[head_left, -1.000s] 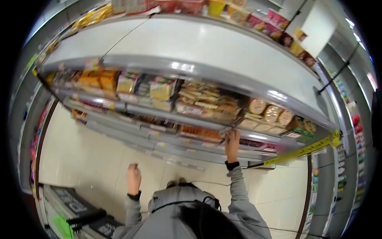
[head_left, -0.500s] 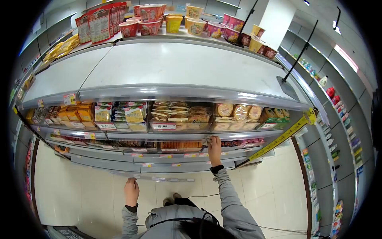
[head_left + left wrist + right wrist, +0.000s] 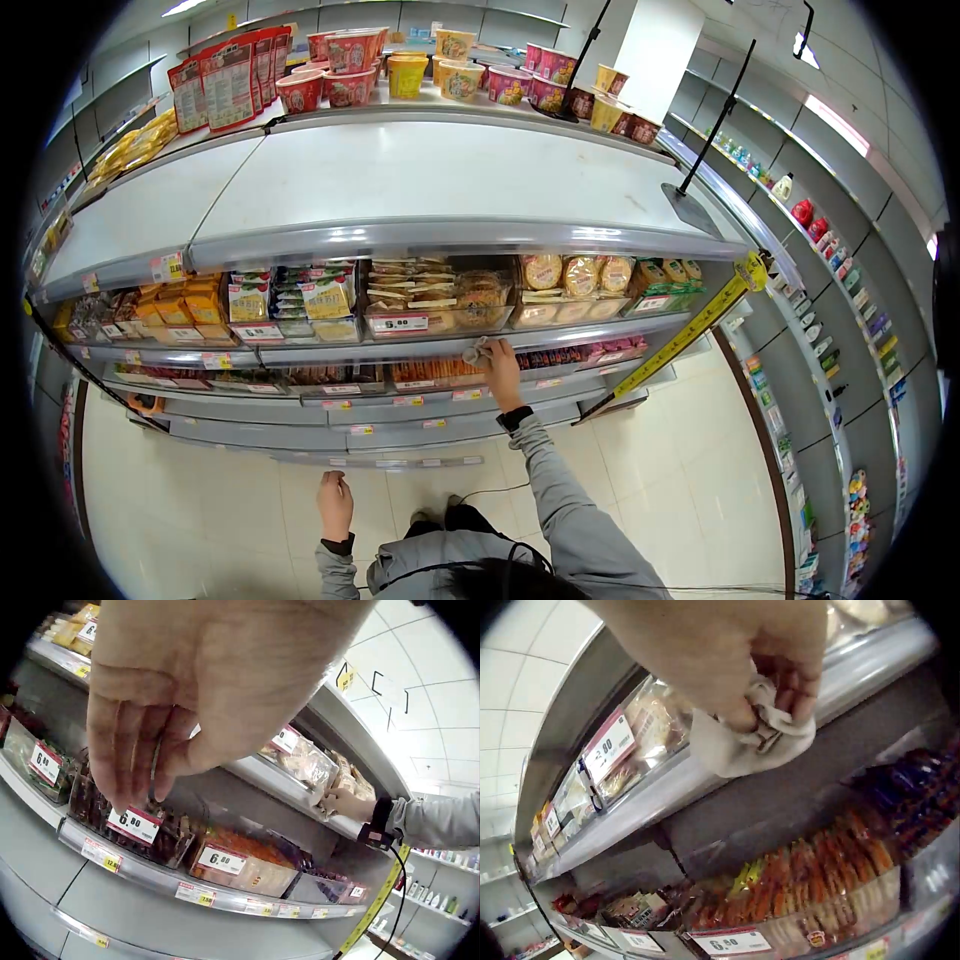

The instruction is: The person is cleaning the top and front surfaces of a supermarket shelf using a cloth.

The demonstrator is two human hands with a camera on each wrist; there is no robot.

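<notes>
A crumpled pale cloth (image 3: 731,750) is pinched in the fingers of the right hand (image 3: 727,660), against the front edge (image 3: 660,784) of the upper snack shelf. In the head view the right hand (image 3: 503,376) holds the cloth (image 3: 478,351) below the clear bins of packaged biscuits (image 3: 485,300). Low in front of the shelves hangs the left hand (image 3: 335,505), with nothing in it. The left wrist view has the left hand (image 3: 195,690) large in front, its fingers loosely bent, and the right hand (image 3: 349,804) at the shelf edge beyond.
Above is a wide white shelf top (image 3: 400,175) with cup noodles (image 3: 352,52) and red pouches (image 3: 228,85) behind it. Yellow tape (image 3: 680,350) runs down the right end. A black stand (image 3: 690,207) rises at the right. A cable (image 3: 497,490) crosses the floor.
The right hand has moved left along the shelf edge with the cloth. The head view has tilted up from the blurred earlier frame. The left hand still hangs low, holding nothing.
</notes>
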